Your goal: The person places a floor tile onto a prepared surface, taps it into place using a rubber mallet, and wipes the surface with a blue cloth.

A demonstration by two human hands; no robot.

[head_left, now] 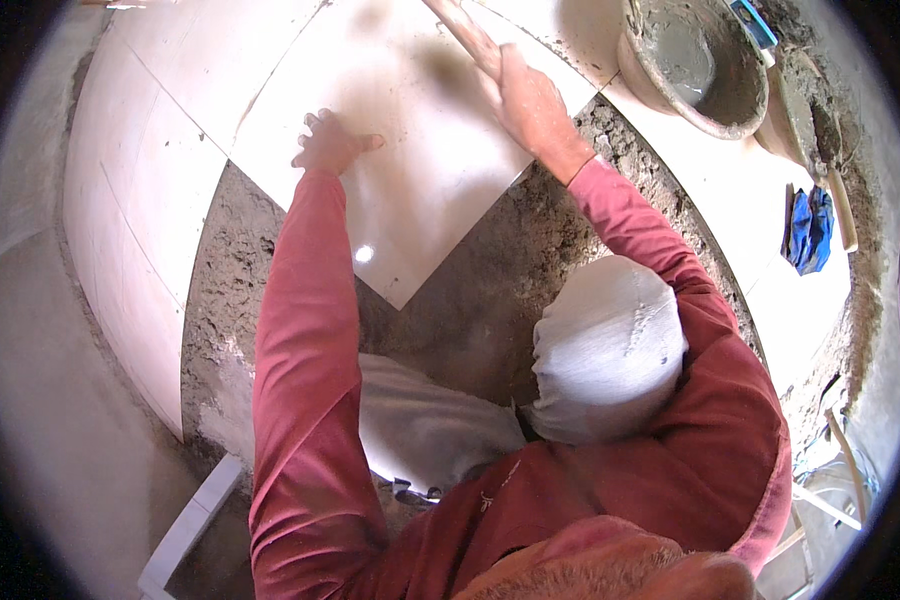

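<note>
A large pale floor tile lies in front of me, one corner pointing toward my knees over rough grey mortar. My left hand rests on the tile with its fingers spread, holding nothing. My right hand is wrapped round a wooden handle, which slants up and left out of the picture. The far end of this handle is cut off, so the kind of tool cannot be told. Both forearms, in red sleeves, reach forward.
At the upper right stands a round tub with wet grey mortar inside, a blue-edged object at its rim. Beside it is another mortar-smeared container. A blue cloth-like item lies near a wooden stick. Tiles cover the left.
</note>
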